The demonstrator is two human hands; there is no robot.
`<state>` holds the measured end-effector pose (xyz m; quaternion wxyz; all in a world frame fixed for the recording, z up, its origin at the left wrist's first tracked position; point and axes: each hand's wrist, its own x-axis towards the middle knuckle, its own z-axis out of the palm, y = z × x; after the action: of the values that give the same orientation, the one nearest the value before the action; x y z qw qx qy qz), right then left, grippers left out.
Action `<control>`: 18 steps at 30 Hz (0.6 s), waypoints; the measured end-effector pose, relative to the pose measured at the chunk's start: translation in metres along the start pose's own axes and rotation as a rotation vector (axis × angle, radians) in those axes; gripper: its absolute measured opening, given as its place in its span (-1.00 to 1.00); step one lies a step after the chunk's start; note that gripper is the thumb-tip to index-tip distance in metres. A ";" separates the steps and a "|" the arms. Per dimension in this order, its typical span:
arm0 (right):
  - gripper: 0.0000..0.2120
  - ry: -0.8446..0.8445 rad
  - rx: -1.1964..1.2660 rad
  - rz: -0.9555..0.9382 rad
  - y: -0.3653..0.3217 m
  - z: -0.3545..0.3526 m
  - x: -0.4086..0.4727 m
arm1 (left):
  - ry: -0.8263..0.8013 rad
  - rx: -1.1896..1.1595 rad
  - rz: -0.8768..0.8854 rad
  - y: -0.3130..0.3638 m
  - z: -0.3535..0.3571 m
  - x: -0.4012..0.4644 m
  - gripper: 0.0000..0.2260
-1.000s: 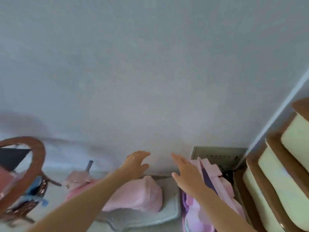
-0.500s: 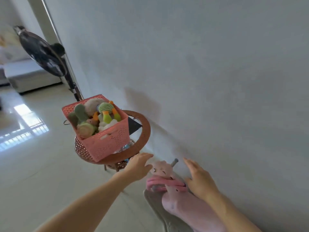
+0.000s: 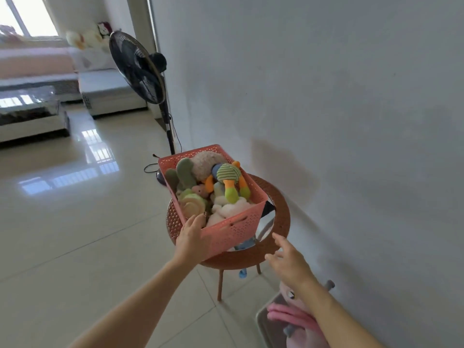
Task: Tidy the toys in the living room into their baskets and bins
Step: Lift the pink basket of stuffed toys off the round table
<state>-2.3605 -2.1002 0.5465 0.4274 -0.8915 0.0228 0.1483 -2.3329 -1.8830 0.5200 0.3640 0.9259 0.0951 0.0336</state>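
Resting on a round brown wicker worktop by the white wall: a pink perforated plastic basket heaped with plush toys. Left hand touching the basket's near corner, fingers fairly straight. Right hand spread open just beside it, holding nothing.

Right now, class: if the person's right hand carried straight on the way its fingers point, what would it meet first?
Probably the near right corner of the pink basket. The right hand is open, fingers aimed up-left toward it over the round stool's rim; depth is unclear.
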 end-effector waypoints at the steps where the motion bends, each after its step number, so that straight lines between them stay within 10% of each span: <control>1: -0.47 -0.013 0.032 0.002 -0.009 0.003 0.012 | 0.028 -0.080 -0.058 -0.009 -0.001 0.007 -0.56; 18: -0.38 -0.098 0.442 0.428 -0.001 -0.007 0.234 | 0.232 -0.676 -0.780 -0.024 0.040 0.085 -0.56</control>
<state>-2.1353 -2.0849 0.4852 0.5706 -0.7437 0.2208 0.2693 -2.2481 -1.8751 0.4739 0.6148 0.6430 0.4558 0.0266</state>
